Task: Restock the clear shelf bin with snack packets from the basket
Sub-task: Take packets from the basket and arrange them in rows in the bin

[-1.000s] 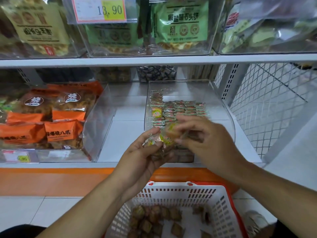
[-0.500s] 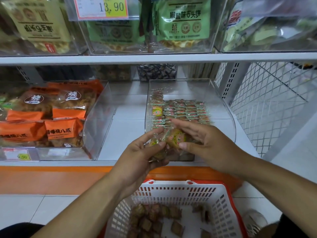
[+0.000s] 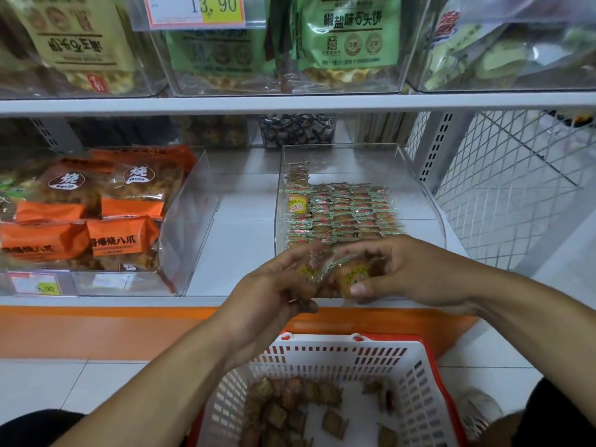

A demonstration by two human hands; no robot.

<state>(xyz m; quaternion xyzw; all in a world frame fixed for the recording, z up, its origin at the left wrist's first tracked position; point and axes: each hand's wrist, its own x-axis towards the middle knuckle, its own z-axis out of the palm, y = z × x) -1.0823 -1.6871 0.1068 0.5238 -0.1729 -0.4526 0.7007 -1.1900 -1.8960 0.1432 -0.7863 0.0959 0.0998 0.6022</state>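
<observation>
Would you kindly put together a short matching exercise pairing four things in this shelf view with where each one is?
Things:
1. clear shelf bin
2. basket
3. orange snack bags
4. price tag reading 13.90

Places:
A. on the floor, below the hands
B. on the lower shelf at right, holding rows of small packets
C. on the front of a bin on the upper shelf
D. in the bin on the lower shelf at left

Pairs: 1-B, 2-A, 3-D, 4-C
</observation>
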